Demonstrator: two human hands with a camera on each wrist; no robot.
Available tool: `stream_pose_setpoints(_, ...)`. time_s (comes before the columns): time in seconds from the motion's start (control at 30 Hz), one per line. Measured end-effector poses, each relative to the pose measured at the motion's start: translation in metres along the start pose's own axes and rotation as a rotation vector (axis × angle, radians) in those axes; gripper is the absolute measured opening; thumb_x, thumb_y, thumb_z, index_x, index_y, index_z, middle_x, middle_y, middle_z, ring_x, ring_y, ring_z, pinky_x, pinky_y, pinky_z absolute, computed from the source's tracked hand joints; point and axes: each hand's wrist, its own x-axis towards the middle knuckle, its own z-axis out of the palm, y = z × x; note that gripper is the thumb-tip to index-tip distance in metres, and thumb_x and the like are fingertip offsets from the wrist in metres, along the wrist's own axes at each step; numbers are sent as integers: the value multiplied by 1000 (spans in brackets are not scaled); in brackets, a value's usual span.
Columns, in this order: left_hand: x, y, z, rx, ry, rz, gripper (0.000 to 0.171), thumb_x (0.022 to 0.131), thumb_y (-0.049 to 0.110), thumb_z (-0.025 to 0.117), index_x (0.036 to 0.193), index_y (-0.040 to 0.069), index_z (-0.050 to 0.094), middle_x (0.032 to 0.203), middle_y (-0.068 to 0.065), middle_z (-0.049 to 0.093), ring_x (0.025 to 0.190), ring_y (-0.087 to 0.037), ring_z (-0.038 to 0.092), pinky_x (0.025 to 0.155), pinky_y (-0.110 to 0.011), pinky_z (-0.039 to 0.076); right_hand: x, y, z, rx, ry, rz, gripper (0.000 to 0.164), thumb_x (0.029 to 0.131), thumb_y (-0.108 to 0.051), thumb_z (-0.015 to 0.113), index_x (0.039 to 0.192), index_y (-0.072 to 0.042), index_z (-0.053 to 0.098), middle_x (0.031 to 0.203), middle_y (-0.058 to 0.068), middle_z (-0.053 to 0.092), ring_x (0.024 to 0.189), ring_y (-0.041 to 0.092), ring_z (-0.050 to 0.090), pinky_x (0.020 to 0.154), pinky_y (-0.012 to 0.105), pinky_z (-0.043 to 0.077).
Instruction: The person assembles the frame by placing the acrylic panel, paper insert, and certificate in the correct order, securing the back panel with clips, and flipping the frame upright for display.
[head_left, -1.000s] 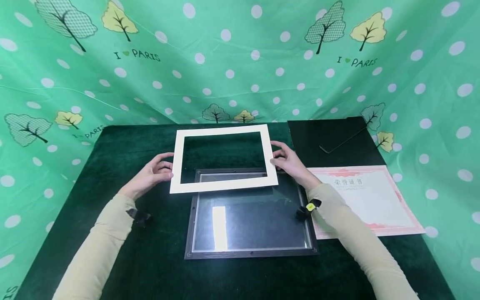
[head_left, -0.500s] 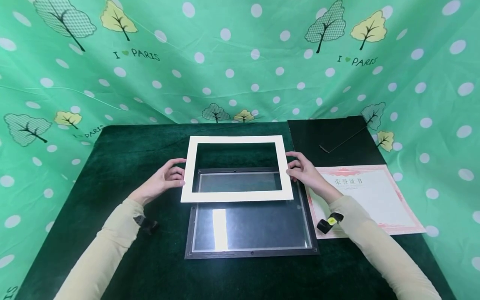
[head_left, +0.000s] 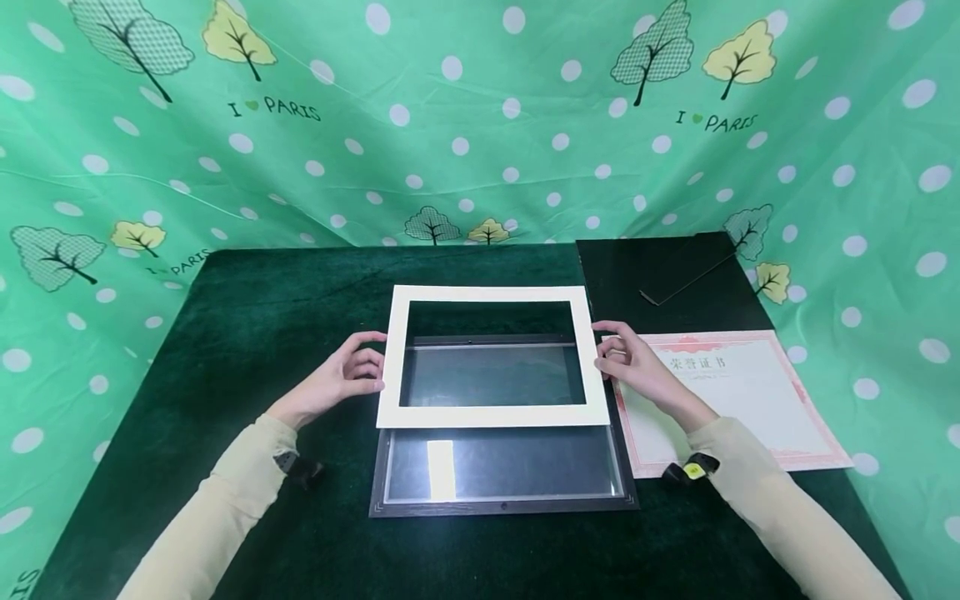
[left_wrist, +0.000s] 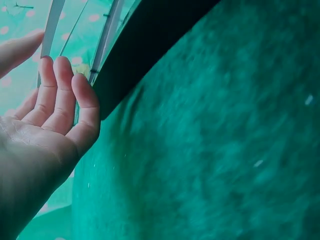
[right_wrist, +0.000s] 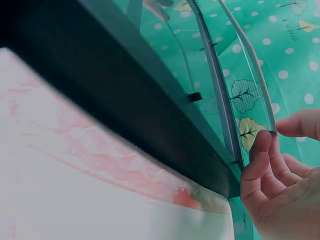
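Observation:
A white picture mat [head_left: 491, 417] with a rectangular opening is held level by both hands over the far part of a dark picture frame [head_left: 504, 506] with a clear, shiny pane. My left hand [head_left: 341, 375] pinches the mat's left edge between thumb and fingers. On the opposite edge, my right hand [head_left: 637, 367] holds it the same way. Both wrist views show the thin mat edge [right_wrist: 257, 75] at the fingertips, apart from the frame's thick dark side [left_wrist: 145, 55]. The frame's far rim partly shows through the mat's opening.
A pink-bordered certificate [head_left: 750, 408] lies right of the frame, partly under my right forearm. Behind it lies a black backing board [head_left: 675, 279] with a thin stand flap. Dark green cloth [head_left: 300, 283] covers the table, and a dotted green curtain [head_left: 480, 108] hangs behind.
Both hands have carried the mat to the right and nearer, and its slant has levelled out. It now covers more of the frame. The frame, certificate and backing board have stayed put.

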Motion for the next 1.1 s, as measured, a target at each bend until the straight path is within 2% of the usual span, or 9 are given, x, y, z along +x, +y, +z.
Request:
stream_pose_setpoints(0.33,-13,-4,19,10,-42,9,71,88,6,71,143,11,26,109,-20,55,96,-30,61,87,-32,50,-27,7,-1,-50,0,19,54,93,-2,58,141,-2,34,99,20,57,71,21,59,59,31,48)
stream_pose_setpoints(0.5,-23,-6,26,52,-61,27,70,88,5,70,142,9,25,104,-20,58,90,-31,62,85,-31,51,-37,13,2,-50,5,4,53,92,1,59,139,-1,36,94,18,59,71,20,56,62,27,47)
stream_pose_setpoints(0.77,-37,-10,37,114,-49,59,70,88,8,72,140,8,26,93,-14,60,83,-27,62,82,-30,52,-53,14,8,-109,14,19,54,92,-1,62,140,-2,36,94,15,58,73,18,55,64,23,46)
stream_pose_setpoints(1.1,-49,-14,40,186,-43,47,69,86,12,74,138,10,28,75,-4,51,63,-21,57,69,-29,49,-64,11,15,-217,28,-7,54,91,-5,66,139,-5,41,93,8,60,75,18,56,64,24,44)
